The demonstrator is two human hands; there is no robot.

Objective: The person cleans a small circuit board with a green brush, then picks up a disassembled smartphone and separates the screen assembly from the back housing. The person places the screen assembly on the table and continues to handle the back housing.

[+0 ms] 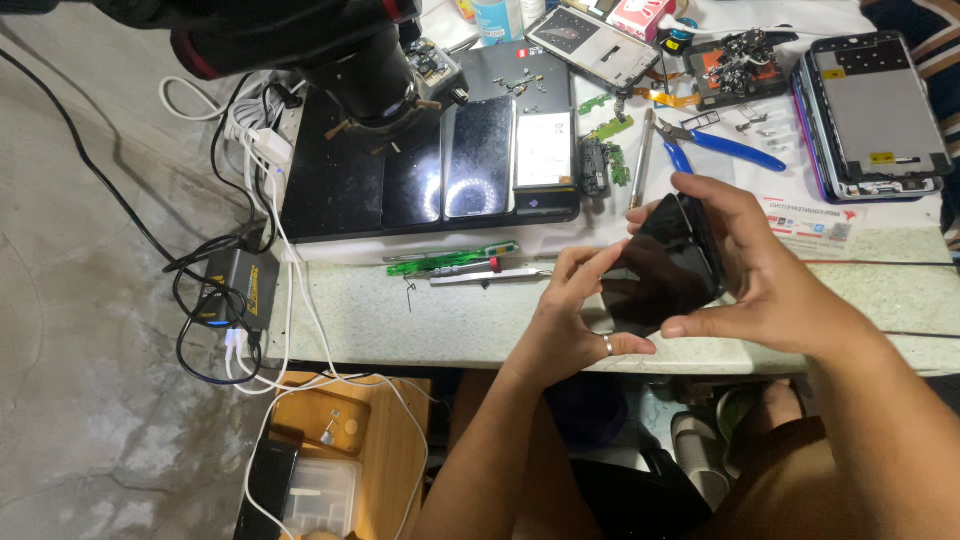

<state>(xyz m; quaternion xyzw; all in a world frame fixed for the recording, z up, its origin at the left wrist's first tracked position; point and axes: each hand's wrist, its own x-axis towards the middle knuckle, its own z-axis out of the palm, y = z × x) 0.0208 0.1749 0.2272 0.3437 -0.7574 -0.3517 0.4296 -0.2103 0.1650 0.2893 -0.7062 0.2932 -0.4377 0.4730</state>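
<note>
Both of my hands hold a black smartphone [668,268] with a dark glossy screen, tilted above the near edge of the pale worktable [420,315]. My left hand [570,320], a ring on one finger, grips the phone's lower left corner. My right hand [745,265] wraps the phone's right side, thumb under its lower edge and fingers over its top.
A black mat [340,190] under a microscope [350,60] carries a phone [478,158], a battery [544,150] and small circuit boards. Blue-handled pliers [715,142], tweezers [490,277], a green tool [450,262] and an opened phone frame [875,110] lie around. Cables and a charger [240,290] hang at the left.
</note>
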